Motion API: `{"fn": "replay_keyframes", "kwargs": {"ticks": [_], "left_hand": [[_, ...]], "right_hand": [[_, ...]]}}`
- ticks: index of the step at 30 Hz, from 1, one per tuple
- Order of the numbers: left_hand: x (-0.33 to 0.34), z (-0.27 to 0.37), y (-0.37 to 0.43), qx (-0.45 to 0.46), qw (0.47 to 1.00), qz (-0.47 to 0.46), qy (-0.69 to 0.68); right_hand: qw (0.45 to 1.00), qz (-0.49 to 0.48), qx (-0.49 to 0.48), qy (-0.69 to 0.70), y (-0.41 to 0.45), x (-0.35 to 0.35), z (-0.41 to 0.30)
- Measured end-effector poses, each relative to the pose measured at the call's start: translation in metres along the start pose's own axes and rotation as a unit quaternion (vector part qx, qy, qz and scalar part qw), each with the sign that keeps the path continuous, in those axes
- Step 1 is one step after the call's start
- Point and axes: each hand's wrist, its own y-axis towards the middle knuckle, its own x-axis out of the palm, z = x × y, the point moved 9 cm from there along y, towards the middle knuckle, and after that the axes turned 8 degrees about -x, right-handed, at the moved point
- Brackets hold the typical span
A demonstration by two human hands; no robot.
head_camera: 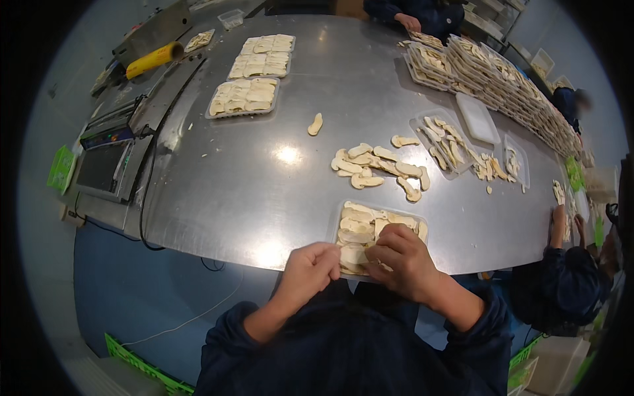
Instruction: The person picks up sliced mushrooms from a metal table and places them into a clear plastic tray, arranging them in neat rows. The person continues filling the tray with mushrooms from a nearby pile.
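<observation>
A clear plastic tray (336, 222) filled with rows of pale mushroom slices lies at the table's near edge. Across its lower left part, one mushroom slice (353, 256) spans the space between my hands. My left hand (313, 267), fingers curled, pinches at the slice's left end by the tray rim. The right end is between the fingertips and thumb of my right hand (403, 260), which covers the tray's lower right part. Its fingers hide some slices. Just beyond the tray, loose mushroom slices (366, 161) are heaped on the steel table (237, 188).
Filled trays (242, 96) stand at the far left, near a digital scale (106, 166) and a yellow roll (154, 59). Right of the heap are an open tray of slices (443, 141), a white lid-like slab (478, 118) and tall tray stacks (510, 94). Co-workers' hands (558, 222) work at the right.
</observation>
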Motion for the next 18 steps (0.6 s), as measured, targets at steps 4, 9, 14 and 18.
{"fn": "replay_keyframes", "kwargs": {"ticks": [4, 9, 14, 18], "left_hand": [[-0.018, 0.01, 0.005, 0.06, 0.995, 0.069, 0.037], [-0.032, 0.007, 0.011, 0.074, 0.991, 0.103, 0.033], [-0.04, 0.004, 0.012, 0.083, 0.987, 0.132, 0.044], [-0.035, 0.009, 0.015, 0.108, 0.982, 0.136, 0.072]], "right_hand": [[0.998, 0.005, -0.019, -0.058, 0.001, 0.009, 0.008], [0.997, -0.004, -0.029, -0.069, 0.004, 0.013, 0.012], [0.995, 0.039, 0.037, -0.086, 0.021, -0.014, 0.039], [0.982, 0.039, 0.083, -0.168, 0.061, -0.016, 0.108]]}}
